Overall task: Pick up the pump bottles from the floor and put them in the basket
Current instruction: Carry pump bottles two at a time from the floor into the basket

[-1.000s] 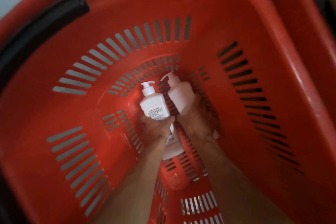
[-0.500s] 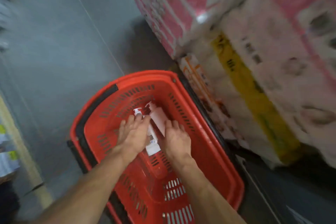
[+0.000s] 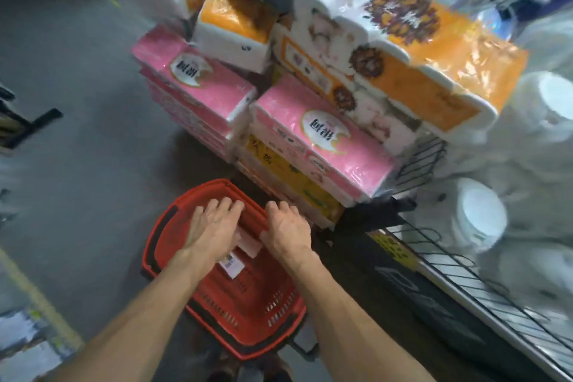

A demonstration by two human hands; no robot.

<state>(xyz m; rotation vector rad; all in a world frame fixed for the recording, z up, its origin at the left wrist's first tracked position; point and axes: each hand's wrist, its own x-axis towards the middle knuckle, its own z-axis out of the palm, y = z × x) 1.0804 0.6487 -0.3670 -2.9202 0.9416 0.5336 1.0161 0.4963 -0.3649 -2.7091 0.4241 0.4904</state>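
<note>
A red plastic basket (image 3: pixel 273 316) stands on the grey floor below me. Two white pump bottles (image 3: pixel 245 246) lie inside it, mostly hidden under my hands; only their lower parts and a label show. My left hand (image 3: pixel 214 229) hovers above the basket with fingers straight and spread. My right hand (image 3: pixel 286 231) is beside it over the basket's right rim, fingers also relaxed. Neither hand holds anything.
Stacked pink and orange tissue packs (image 3: pixel 313 136) rise just beyond the basket. A wire shelf (image 3: pixel 483 291) with white wrapped goods runs along the right. Grey floor (image 3: pixel 77 164) stretches to the left, with a yellow line (image 3: pixel 40 301) at the lower left.
My head has risen far from the basket, which now looks small. Both hands let go of the bottles and lifted out, from gripping them inside to hovering open above.
</note>
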